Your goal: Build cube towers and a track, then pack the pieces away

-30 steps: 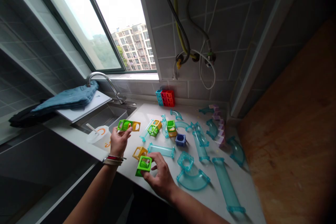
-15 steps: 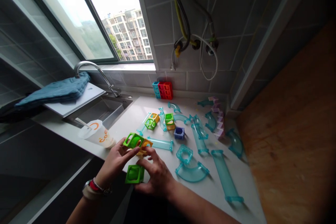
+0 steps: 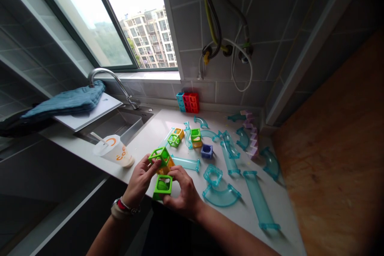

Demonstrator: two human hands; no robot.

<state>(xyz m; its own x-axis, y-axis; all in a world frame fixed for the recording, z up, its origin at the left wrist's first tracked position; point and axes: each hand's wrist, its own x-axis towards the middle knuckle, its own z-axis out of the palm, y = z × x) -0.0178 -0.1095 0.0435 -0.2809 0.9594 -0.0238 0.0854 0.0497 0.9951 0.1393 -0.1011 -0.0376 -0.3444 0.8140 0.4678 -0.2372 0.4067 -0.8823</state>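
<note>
My left hand [image 3: 140, 180] is closed on a green cube block [image 3: 160, 155] with an open round middle. An orange cube block [image 3: 167, 165] sits against that block's right side, partly hidden by fingers. My right hand [image 3: 185, 191] grips a second green cube block [image 3: 163, 186] between thumb and fingers, just below the orange one. Whether this lower block touches the orange one, I cannot tell. Both hands are over the counter's front edge.
Green-and-orange block pairs [image 3: 175, 137] [image 3: 196, 137], a blue-purple block [image 3: 207, 151] and several teal track pieces [image 3: 222, 196] lie on the counter [image 3: 153, 130]. Red and teal blocks [image 3: 190, 103] stand by the wall. A plastic cup [image 3: 115, 151] is at left beside the sink [image 3: 132, 128].
The lower green block has risen closer to the orange block and turned, its opening facing more upward. The upper blocks have tilted in my left hand. The view has shifted slightly.
</note>
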